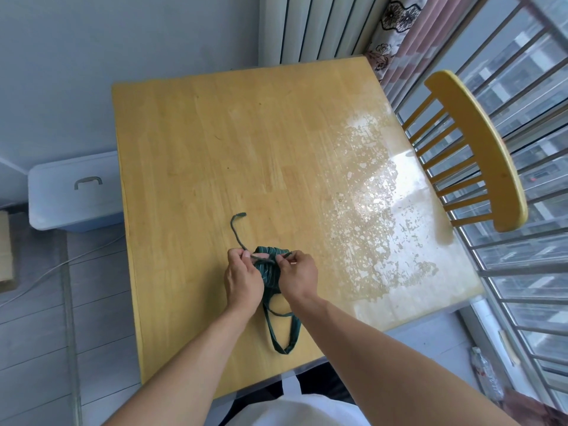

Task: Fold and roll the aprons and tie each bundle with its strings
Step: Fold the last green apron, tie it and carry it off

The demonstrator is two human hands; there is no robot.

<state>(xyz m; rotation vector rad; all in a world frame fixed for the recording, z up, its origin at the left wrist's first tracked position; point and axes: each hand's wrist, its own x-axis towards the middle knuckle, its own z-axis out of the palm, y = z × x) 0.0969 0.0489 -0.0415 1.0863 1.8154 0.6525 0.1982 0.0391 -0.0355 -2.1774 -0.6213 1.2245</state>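
Both hands' grip pinches a thin string (pixel 238 232) over the rolled green apron (pixel 270 267), low centre on the table (pixel 215 133); soft, light cloth, best held by its strings.

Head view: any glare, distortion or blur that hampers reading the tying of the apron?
Head view: strong window glare washes out the right part of the table, away from the work; wide-angle distortion bows the table edges and the chair; the green apron bundle and its string are sharp; the left hand and right hand cover the knot.
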